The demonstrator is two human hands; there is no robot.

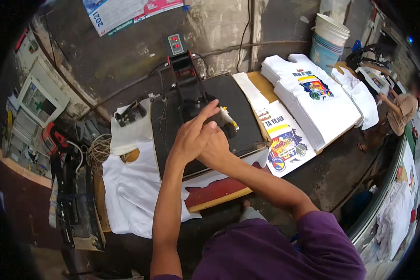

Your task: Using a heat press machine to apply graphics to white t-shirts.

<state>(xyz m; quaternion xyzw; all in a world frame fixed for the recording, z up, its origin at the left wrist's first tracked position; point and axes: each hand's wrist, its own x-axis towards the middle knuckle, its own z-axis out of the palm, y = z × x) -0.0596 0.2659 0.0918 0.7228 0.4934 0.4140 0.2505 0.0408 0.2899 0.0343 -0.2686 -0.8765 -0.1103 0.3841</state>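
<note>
A black heat press [235,98] has a control box with red lights [175,44] on its arm. My left hand [189,140] lies across my right hand [214,149] over the press's front handle area, with its fingers apart and stretched forward. The fingers of my right hand are hidden underneath, so what they grip is unclear. A small yellow-and-white fitting [227,116] is just right of my fingertips. White fabric [128,186] drapes beside and below the press plate.
Printed white shirts [326,116] are stacked right, beside a colourful printed sheet [282,154] and stacked buckets [326,37]. A person [401,109] works at far right, near another garment-covered table [392,219]. Black metal equipment [72,196] and coiled cable [98,154] stand left.
</note>
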